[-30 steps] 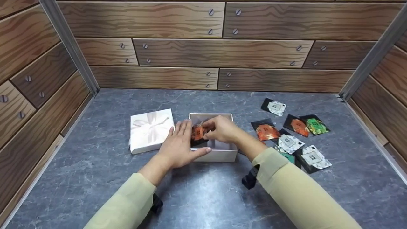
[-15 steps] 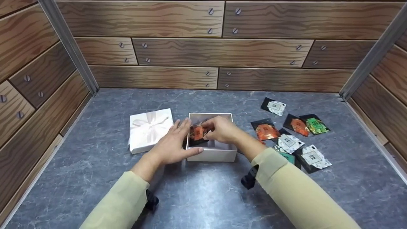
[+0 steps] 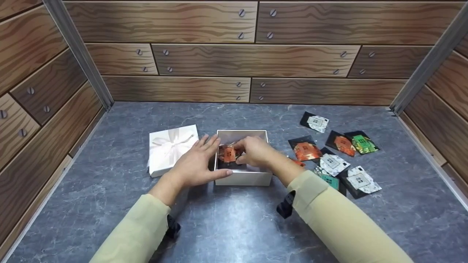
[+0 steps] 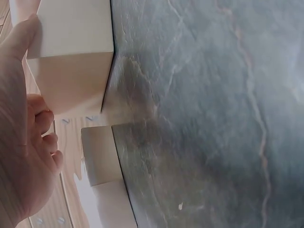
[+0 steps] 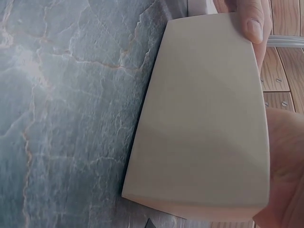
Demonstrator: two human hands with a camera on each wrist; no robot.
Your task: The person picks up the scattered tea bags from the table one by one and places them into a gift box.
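An uncovered white box [image 3: 243, 179] stands mid-table, a black-and-orange packet [image 3: 229, 154] inside its left part. My right hand [image 3: 257, 151] reaches in over the right side, thumb and fingertips pinching the packet's right edge. The fingertips are partly hidden. My left hand [image 3: 192, 164] lies along the box's left side with fingers straight, its thumb on the front rim. In the left wrist view, the thumb touches the box [image 4: 73, 28] at its top edge. The right wrist view shows the box's outer wall [image 5: 204, 109], which hides the packet.
Left of the box lies a white lid [image 3: 172, 149] with a ribbon bow. Several more packets are spread to the right, among them a green one [image 3: 362, 142], a white one [image 3: 362, 180] and an orange one [image 3: 307, 150]. Wood-patterned walls surround the grey marbled table [image 3: 234, 226].
My left hand has drawn back to the left from over the packet to the box's edge, uncovering more of the box. My right hand has stayed at the packet, shifting only slightly.
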